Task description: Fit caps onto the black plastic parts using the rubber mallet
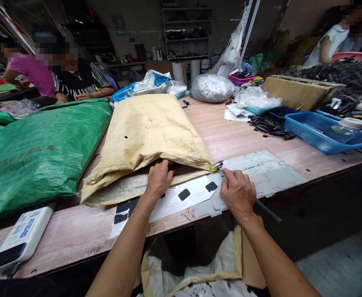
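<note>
My left hand is at the mouth of a cream-yellow woven sack that lies on the table. Its fingers curl into the dark gap between the sack's layers, and their tips are hidden. My right hand is closed round the dark handle of a small hammer. The hammer's metal head has a yellow end and is close to the sack's front right corner. Between my hands, a white sheet bears several black rounded-square pads. Part of this sheet lies under the sack and my left forearm.
A grey board lies along the table edge at right. A green sack and a white device are at left. Blue trays and black parts are at right. An open sack is below the edge. People sit beyond.
</note>
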Available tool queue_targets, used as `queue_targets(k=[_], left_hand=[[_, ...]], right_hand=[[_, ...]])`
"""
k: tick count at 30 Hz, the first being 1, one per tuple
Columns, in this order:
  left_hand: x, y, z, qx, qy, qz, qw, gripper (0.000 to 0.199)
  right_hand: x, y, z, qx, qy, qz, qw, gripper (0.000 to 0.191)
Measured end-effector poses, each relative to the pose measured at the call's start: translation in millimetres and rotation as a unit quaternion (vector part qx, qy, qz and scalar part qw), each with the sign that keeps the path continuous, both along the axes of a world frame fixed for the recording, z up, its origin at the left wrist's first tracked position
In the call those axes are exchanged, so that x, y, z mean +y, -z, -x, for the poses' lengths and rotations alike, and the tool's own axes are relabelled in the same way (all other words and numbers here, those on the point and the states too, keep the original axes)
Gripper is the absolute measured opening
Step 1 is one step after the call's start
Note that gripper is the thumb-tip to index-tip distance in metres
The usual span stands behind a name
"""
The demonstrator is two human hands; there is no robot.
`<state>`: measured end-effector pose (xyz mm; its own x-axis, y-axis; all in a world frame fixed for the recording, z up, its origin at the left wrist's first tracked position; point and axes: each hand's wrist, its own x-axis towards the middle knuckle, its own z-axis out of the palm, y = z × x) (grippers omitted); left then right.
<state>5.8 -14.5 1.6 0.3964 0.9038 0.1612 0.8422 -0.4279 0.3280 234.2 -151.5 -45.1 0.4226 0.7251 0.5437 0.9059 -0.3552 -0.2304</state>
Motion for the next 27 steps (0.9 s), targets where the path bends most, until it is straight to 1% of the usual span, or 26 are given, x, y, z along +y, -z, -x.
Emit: queue_targets(k=[3, 5, 7, 9, 13, 15, 17, 19, 21, 22, 24, 26, 27], left_hand=[[-27.3, 7.3, 22.3, -0.090, 0.056, 0.028, 0.994, 0.029], [-45.5, 12.4, 32.1, -0.136, 0.101, 0.053, 0.984, 0.024], [-60.5, 16.5, 36.1, -0.154, 0.134, 0.070, 0.977, 0.019], [-70.5, 19.4, 35.1, -0.162, 0.138, 0.077, 0.974, 0.017], [-75.9, 24.0, 27.8, -0.163, 0.106, 0.055, 0.979, 0.016], [-74.6, 25.9, 26.1, -0.155, 0.107, 0.050, 0.981, 0.016], [-73.0, 26.9, 26.3, -0.152, 0.113, 0.057, 0.980, 0.015], [-71.8, 26.7, 27.3, -0.158, 0.111, 0.070, 0.979, 0.014], [-71.2, 25.8, 27.9, -0.166, 0.106, 0.083, 0.977, 0.014], [-70.9, 25.3, 27.9, -0.172, 0.104, 0.090, 0.975, 0.014], [-70.4, 24.9, 27.4, -0.183, 0.098, 0.104, 0.973, 0.014], [-69.6, 25.6, 26.7, -0.195, 0.093, 0.113, 0.970, 0.014], [-69.3, 26.3, 26.4, -0.200, 0.091, 0.115, 0.969, 0.014]], right_hand=[[0.1, 0.0, -0.2, -0.002, 0.004, 0.001, 1.000, 0.036], [0.1, 0.5, -0.3, -0.003, 0.005, 0.001, 1.000, 0.035], [-0.2, 1.4, -0.1, -0.005, 0.004, -0.001, 1.000, 0.035], [-0.4, 2.5, 0.1, -0.010, 0.004, -0.003, 1.000, 0.036], [1.0, 2.3, -2.5, -0.017, 0.004, 0.007, 1.000, 0.034], [1.7, -0.7, -6.0, -0.009, -0.004, 0.023, 1.000, 0.034], [0.5, -5.9, -8.8, 0.017, -0.020, 0.034, 0.999, 0.033], [-4.1, -12.2, -7.5, 0.057, -0.035, 0.025, 0.997, 0.035], [-11.7, -18.3, 0.3, 0.108, -0.073, -0.010, 0.991, 0.037], [-16.3, -21.0, 6.7, 0.137, -0.107, -0.030, 0.984, 0.037], [-25.5, -25.2, 22.9, 0.194, -0.198, -0.052, 0.959, 0.036], [-33.5, -28.3, 40.7, 0.227, -0.269, -0.038, 0.935, 0.035], [-36.6, -29.8, 49.0, 0.230, -0.290, -0.023, 0.929, 0.036]])
